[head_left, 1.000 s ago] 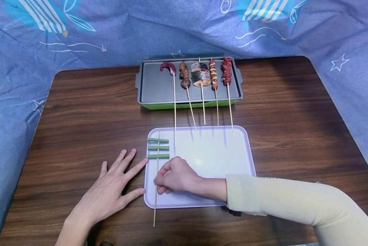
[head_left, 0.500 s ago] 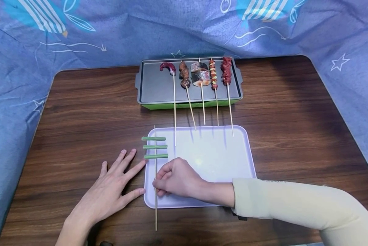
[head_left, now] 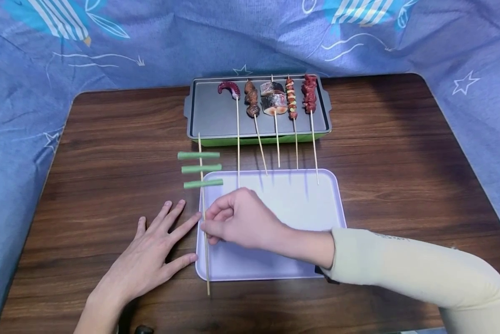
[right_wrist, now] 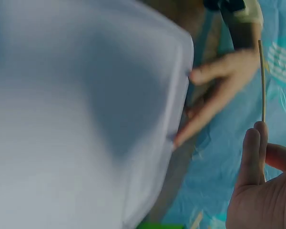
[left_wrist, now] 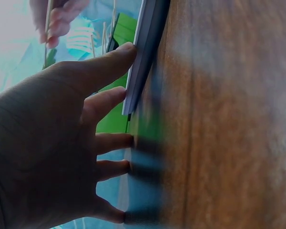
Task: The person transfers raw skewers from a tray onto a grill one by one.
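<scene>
My right hand [head_left: 243, 220] pinches the stick of a green skewer between thumb and fingers, above the left part of the lilac tray [head_left: 275, 271]. Three green bean-like pieces [head_left: 201, 169] are threaded crosswise near the skewer's far end, which points toward the grill. In the right wrist view the stick [right_wrist: 262, 86] rises from between the fingertips. My left hand [head_left: 150, 250] lies spread on the table, thumb and index fingertip touching the tray's left edge. The left wrist view shows that thumb [left_wrist: 119, 57] against the tray's side [left_wrist: 145, 52].
A grill [head_left: 212, 116] with a grey plate and green base stands at the back. Across its plate lie several skewers, including a tentacle [head_left: 230, 88], fish pieces [head_left: 274, 103] and red meat [head_left: 310, 95]. Their sticks reach toward the tray. A blue patterned cloth [head_left: 158, 41] hangs behind.
My right hand has lifted the green skewer off the tray and moved it forward and slightly left, toward the grill. My left hand has stayed in place.
</scene>
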`<state>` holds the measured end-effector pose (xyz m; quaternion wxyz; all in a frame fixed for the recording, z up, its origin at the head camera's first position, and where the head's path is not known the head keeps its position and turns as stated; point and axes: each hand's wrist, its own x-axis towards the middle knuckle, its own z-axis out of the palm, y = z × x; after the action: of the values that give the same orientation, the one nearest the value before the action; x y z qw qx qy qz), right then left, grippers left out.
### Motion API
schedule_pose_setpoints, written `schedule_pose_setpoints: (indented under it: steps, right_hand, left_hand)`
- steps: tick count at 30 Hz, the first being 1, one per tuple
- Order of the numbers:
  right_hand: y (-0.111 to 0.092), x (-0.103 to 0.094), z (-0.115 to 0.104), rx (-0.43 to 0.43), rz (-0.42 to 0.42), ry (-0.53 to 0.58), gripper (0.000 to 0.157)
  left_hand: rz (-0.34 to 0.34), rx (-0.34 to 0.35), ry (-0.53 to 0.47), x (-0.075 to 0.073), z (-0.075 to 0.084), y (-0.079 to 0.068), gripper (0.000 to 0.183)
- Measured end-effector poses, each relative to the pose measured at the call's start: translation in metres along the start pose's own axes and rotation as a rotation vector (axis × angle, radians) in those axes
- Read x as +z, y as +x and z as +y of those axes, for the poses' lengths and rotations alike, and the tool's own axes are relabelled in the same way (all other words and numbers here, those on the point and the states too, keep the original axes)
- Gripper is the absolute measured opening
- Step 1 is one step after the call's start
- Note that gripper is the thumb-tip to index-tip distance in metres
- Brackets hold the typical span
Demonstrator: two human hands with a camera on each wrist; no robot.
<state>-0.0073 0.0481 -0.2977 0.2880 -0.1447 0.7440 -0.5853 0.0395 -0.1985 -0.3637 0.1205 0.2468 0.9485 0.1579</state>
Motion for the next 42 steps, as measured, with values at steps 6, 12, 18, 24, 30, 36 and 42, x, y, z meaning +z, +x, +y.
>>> schedule_pose_setpoints:
  steps: [6, 12, 18, 24, 30, 36, 42]
  right_hand:
    - [0.023, -0.025, -0.019, 0.035, 0.051, 0.03, 0.004]
    - [0.056, -0.055, -0.032, 0.089, 0.142, 0.055, 0.007]
    - [0.085, -0.079, -0.035, 0.112, 0.168, 0.046, 0.008]
    - [0.109, -0.089, -0.035, 0.141, 0.171, -0.024, 0.012]
    - [0.132, -0.094, -0.036, 0.244, 0.15, -0.043, 0.016]
    - [0.146, -0.095, -0.035, 0.311, 0.139, -0.019, 0.016]
    - [0.152, -0.094, -0.036, 0.345, 0.123, -0.006, 0.023]
  left_hand:
    - [0.006, 0.001, -0.007, -0.001, 0.001, 0.0, 0.075]
    - [0.003, -0.003, -0.014, 0.0, 0.001, -0.001, 0.074]
    - [-0.009, -0.012, -0.021, -0.001, 0.002, -0.001, 0.074]
    - [-0.016, -0.016, -0.025, -0.002, 0.002, 0.0, 0.074]
    - [-0.027, -0.021, -0.032, -0.002, 0.002, 0.0, 0.074]
    - [-0.024, -0.021, -0.041, -0.002, 0.002, 0.0, 0.074]
    - [-0.025, -0.026, -0.052, -0.002, 0.002, -0.001, 0.074]
